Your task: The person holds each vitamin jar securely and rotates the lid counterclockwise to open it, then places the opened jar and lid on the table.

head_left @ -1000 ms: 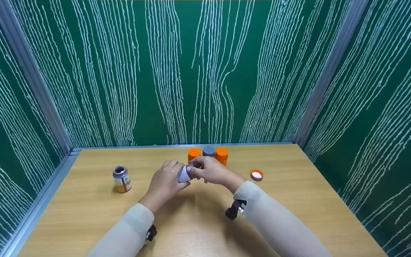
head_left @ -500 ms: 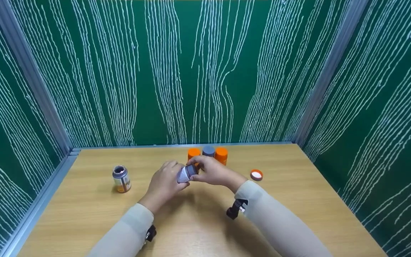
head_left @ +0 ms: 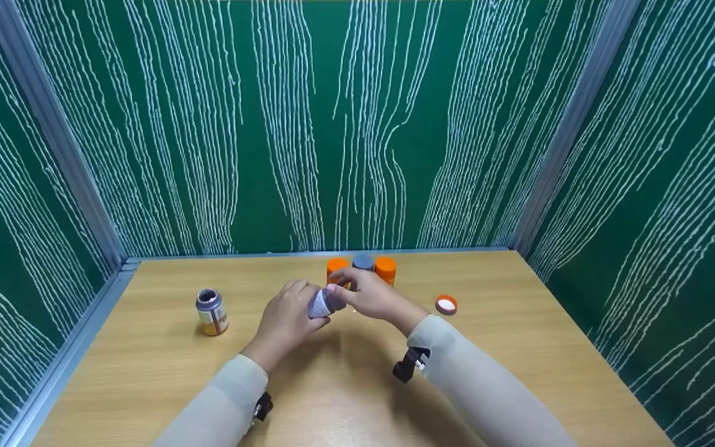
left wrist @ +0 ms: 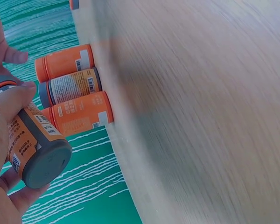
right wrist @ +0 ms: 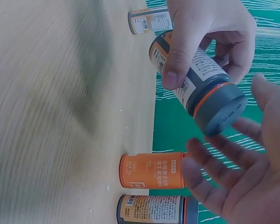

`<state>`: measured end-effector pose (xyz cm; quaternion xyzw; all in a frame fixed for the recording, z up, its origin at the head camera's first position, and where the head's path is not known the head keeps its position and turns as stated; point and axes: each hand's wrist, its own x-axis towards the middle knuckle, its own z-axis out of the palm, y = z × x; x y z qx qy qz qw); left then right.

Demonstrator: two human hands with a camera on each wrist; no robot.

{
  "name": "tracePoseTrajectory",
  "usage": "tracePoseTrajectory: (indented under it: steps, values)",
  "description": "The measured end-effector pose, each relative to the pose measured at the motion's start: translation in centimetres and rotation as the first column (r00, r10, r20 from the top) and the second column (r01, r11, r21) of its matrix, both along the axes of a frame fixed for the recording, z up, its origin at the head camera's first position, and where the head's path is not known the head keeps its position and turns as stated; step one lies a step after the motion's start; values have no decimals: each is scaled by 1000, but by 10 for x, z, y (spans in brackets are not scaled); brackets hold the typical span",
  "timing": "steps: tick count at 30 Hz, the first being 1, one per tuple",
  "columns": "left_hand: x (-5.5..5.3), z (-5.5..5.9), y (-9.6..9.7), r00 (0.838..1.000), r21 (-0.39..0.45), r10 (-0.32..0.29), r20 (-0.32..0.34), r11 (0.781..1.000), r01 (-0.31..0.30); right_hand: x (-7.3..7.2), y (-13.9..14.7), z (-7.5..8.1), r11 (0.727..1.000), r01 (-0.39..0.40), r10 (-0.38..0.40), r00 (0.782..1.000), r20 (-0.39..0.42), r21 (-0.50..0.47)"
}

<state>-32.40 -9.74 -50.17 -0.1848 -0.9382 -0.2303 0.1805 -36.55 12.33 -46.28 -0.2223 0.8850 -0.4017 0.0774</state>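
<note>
My left hand (head_left: 286, 320) grips a pill bottle (right wrist: 203, 70) above the table, its thumb along the label. The bottle is tilted, and its grey cap (right wrist: 221, 109) with an orange ring faces my right hand (head_left: 373, 297). In the right wrist view, the right hand's fingers are spread and loosely bent around the cap without clasping it; whether a fingertip touches it I cannot tell. The left wrist view shows the bottle's grey base (left wrist: 47, 164) and orange label. Inside the bottle is hidden.
Behind the hands stand an orange bottle (head_left: 337, 267), a grey-capped bottle (head_left: 363, 263) and another orange bottle (head_left: 385, 269) in a row. An uncapped bottle (head_left: 211, 318) stands left. A loose cap (head_left: 446, 304) lies right, white inside up. Green walls (head_left: 395, 124) enclose the table (head_left: 345, 397).
My right hand's fingers and thumb have shifted on and then off the cap, the thumb moving up from its lower side. The left hand and bottle have stayed nearly still.
</note>
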Motion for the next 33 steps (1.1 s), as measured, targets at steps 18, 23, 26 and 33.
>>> tracePoseTrajectory:
  steps: [18, 23, 26, 33]
  values:
    - [-1, -3, -1, 1000, 20, -10, 28, 1000, 9, 1, 0, 0, 997, -43, 42, 999, 18, 64]
    - [-1, -5, -1, 999, 31, -13, 31, 999, 12, 3, 3, 0, 993, -99, 102, 994, -40, 58]
    - [-1, -5, -1, 999, 36, -15, 32, 999, 14, 4, 4, 0, 991, -121, 124, 990, -70, 50]
    - [0, -5, 0, 1000, 23, -16, 22, 1000, 16, 1, 4, -2, 997, -76, 76, 995, -59, 10]
